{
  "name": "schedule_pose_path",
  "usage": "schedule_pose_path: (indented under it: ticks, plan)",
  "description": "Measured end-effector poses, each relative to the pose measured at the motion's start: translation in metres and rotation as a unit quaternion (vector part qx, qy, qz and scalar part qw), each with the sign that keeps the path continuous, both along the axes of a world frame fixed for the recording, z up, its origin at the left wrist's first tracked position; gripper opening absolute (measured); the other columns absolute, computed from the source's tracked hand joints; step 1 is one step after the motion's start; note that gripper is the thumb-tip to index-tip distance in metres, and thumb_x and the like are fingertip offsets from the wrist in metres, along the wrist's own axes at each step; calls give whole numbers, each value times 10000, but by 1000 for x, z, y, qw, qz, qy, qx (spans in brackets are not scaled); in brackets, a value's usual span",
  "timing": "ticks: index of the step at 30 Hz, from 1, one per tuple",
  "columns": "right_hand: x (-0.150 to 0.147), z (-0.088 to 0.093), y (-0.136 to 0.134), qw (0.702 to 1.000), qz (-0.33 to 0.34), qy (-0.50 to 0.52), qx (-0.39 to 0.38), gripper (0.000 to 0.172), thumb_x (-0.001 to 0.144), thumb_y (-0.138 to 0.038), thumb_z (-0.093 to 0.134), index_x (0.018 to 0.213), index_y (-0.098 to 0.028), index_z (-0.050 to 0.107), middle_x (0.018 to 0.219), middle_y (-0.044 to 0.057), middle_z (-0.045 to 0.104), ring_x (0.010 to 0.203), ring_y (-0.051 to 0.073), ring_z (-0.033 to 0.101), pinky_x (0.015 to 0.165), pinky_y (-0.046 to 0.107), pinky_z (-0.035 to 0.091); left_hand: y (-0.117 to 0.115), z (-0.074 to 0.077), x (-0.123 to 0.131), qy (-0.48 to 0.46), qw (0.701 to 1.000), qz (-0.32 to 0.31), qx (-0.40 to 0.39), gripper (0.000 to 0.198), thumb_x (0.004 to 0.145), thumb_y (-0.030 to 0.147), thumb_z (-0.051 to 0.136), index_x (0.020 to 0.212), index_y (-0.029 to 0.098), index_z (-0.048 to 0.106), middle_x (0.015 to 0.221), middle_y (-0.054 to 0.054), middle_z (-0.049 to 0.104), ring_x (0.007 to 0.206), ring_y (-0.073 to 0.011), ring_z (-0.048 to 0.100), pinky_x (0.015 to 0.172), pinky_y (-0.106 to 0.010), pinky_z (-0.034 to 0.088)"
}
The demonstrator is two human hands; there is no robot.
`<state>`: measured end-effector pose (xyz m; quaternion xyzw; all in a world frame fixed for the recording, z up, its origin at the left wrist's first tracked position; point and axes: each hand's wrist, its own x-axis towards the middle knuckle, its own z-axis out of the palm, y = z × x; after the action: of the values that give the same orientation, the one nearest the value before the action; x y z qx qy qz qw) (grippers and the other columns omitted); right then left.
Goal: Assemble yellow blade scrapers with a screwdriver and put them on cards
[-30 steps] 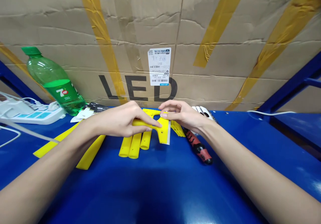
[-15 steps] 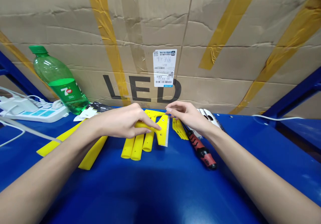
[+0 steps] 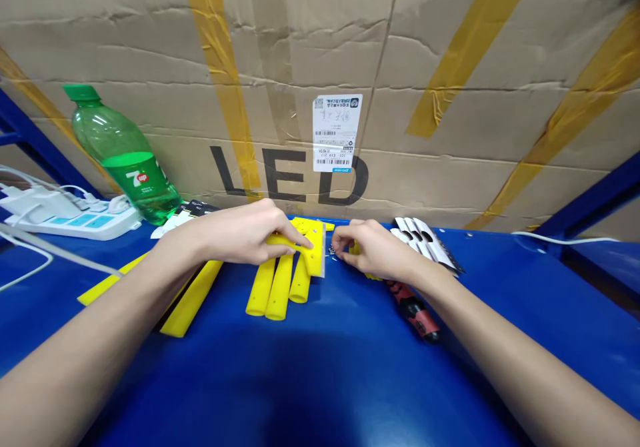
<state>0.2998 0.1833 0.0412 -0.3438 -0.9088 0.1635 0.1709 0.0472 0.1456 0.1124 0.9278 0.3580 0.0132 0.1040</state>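
Large black letters reading "LED" (image 3: 289,176) are being carried on a cardboard carton (image 3: 300,53). Directly above the lettering, a white barcode sticker (image 3: 337,133) is being displayed, its small print too tiny to be read. Left of the lettering, a "7up" logo (image 3: 136,179) is being shown on the label of a green plastic bottle (image 3: 123,157). Below and left of the lettering, the print on black cards (image 3: 197,208) is not being resolved.
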Motion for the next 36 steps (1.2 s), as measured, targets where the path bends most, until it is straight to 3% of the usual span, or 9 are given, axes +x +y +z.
schedule_pose_path:
  ticks: [7,15,18,21,26,32,36]
  plan:
    - [1,-1,0,1000,0,-24,8,180,772,-17,617,805,-194,623,849,52,689,834,202,594,756,296,413,-1,1,1,4,1000,3,2,386,887,119,622,1227,257,742,974,-36,818,613,-108,672,556,-190,422]
    - [4,9,-4,1000,17,11,-24,187,750,-45,613,737,-204,516,674,-42,608,602,113,518,596,240,369,-2,-1,5,-2,1000,7,-17,384,899,120,587,1229,241,742,1083,-66,799,783,-149,713,656,-198,478]
    - [2,18,-9,992,24,124,-6,189,780,-110,640,753,-211,482,714,-42,594,653,115,543,632,235,401,-1,-4,7,-19,1000,0,-11,341,924,184,584,1214,242,753,965,-59,813,631,-110,634,579,-188,435]
    - [-3,25,-16,984,53,171,22,225,791,-119,648,754,-220,449,716,-45,584,639,114,535,625,237,395,0,-6,9,-46,999,-15,-12,322,950,230,559,1203,241,759,706,4,741,480,-74,452,483,-179,352]
    - [-7,29,-24,981,90,157,74,274,833,-92,605,727,-224,389,745,-14,633,696,136,585,671,253,400,0,-5,8,-72,997,-4,6,338,933,246,587,1232,212,741,552,61,540,468,-70,293,450,-174,285]
    - [2,36,-30,977,111,109,149,184,776,-51,585,706,-193,492,714,11,589,695,149,560,679,260,406,0,-3,3,-72,997,28,-3,373,926,264,596,1273,203,717,587,52,566,501,-76,301,464,-178,279]
    - [2,41,-40,971,122,4,207,121,788,-75,565,712,-169,569,757,63,586,757,192,545,702,302,396,1,-5,5,-62,998,31,5,366,921,261,593,1255,200,730,556,48,564,485,-83,296,457,-190,273]
